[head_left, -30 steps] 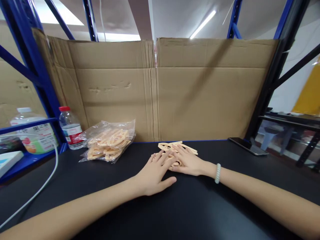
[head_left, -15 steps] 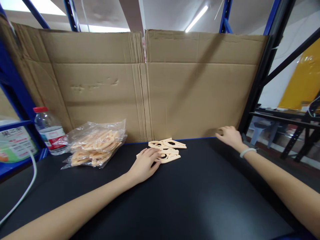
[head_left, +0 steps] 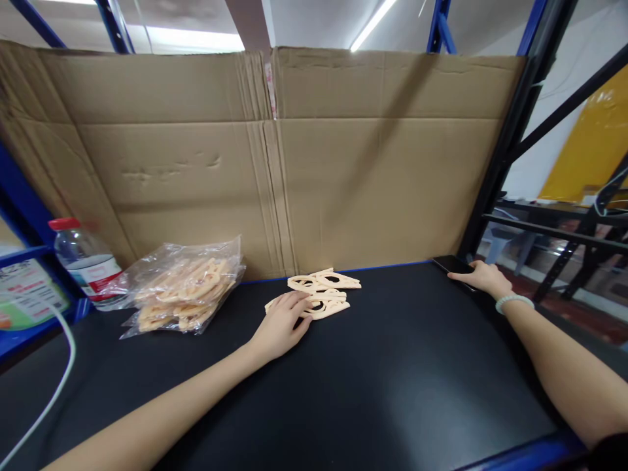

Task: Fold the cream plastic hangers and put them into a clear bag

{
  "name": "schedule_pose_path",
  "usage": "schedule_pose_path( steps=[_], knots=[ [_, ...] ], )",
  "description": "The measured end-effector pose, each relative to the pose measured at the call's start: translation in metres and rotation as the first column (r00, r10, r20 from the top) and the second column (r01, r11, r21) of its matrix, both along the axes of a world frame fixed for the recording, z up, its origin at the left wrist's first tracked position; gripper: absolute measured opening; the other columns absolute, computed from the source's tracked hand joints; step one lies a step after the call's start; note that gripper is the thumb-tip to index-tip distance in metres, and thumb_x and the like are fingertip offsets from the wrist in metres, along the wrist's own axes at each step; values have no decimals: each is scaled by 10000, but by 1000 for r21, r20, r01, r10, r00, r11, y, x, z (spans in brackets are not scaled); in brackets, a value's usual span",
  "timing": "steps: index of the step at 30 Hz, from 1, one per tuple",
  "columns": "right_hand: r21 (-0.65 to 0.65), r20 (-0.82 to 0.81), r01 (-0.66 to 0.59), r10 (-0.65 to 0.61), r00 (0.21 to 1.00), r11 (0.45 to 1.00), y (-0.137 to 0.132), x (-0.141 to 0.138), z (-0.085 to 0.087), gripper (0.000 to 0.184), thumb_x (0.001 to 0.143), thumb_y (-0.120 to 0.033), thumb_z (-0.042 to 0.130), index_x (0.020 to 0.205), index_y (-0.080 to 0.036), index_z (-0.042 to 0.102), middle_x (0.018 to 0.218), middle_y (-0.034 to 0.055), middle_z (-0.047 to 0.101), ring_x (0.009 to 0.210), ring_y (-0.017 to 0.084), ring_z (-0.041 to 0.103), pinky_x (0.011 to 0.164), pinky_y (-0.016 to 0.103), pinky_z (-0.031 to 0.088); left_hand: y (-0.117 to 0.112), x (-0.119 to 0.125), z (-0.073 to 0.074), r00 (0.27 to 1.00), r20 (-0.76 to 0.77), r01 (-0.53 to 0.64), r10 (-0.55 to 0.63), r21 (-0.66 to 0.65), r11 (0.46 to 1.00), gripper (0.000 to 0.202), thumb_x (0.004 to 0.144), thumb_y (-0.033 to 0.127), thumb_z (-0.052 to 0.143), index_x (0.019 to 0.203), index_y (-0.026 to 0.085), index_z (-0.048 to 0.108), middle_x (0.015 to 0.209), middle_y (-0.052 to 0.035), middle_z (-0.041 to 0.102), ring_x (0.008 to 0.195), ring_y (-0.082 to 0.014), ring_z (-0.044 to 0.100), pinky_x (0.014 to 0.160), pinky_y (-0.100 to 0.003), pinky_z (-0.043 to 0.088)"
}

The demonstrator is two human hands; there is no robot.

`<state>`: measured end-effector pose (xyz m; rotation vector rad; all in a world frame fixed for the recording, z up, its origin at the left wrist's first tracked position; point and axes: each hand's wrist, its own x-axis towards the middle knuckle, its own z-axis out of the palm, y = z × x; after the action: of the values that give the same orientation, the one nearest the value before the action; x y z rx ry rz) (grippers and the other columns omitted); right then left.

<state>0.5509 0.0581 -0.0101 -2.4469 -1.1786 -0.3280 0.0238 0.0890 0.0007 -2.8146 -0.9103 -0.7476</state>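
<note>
head, left hand [head_left: 279, 322] on cutouts [head_left: 330, 294], phone [head_left: 451, 263] at edge

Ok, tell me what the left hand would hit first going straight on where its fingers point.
The tan cutouts: the left hand has its fingertips on that pile. Beyond it, probably the cardboard.

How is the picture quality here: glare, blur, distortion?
Head view: wide-angle bending bows the cardboard wall; ceiling strip light blown out; faint sheen on the black tabletop; left hand and tan cutouts sharp; right hand on the phone slightly soft.
</note>
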Motion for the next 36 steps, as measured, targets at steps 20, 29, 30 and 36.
schedule_pose_path(
  steps=[20, 29, 30, 36],
  knots=[
    [-38, 116, -36, 40, 992, 999, -4, -10, 4, 767, 705, -592, 641, 1298, -127, 499, 1173, 195, 517, 1001, 354, 587, 699, 401, 480, 5, -1, 2, 1000, 6, 0, 0, -14, 1000, 239, 897, 217, 484, 1106, 202, 598, 1255, -123, 610, 1168, -290, 565, 972, -498, 472],
    [-25, 171, -55, 59, 984, 998, -3, -7, 2, 785, 683, -580, 673, 1297, -118, 510, 1154, 187, 526, 977, 355, 591, 714, 404, 476, 6, -2, 0, 1000, 10, -10, 10, -21, 1000, 233, 884, 219, 500, 1100, 207, 585, 1252, -118, 610, 1166, -290, 565, 974, -498, 464],
    [-26, 172, -57, 60, 983, 998, -3, -7, 3, 782, 680, -582, 675, 1294, -124, 514, 1153, 184, 526, 981, 353, 590, 716, 402, 476, 5, -2, 0, 1000, 10, -10, 11, -24, 1000, 233, 881, 218, 503, 1099, 206, 586, 1250, -118, 610, 1163, -289, 566, 973, -496, 465],
    [-26, 154, -48, 51, 987, 999, -3, -7, 3, 766, 693, -591, 664, 1288, -133, 518, 1161, 189, 524, 1003, 359, 585, 710, 405, 480, 6, 0, 1, 1000, 9, -15, 15, -35, 999, 242, 882, 214, 506, 1110, 206, 585, 1273, -118, 594, 1172, -288, 560, 981, -497, 458]
  ],
)
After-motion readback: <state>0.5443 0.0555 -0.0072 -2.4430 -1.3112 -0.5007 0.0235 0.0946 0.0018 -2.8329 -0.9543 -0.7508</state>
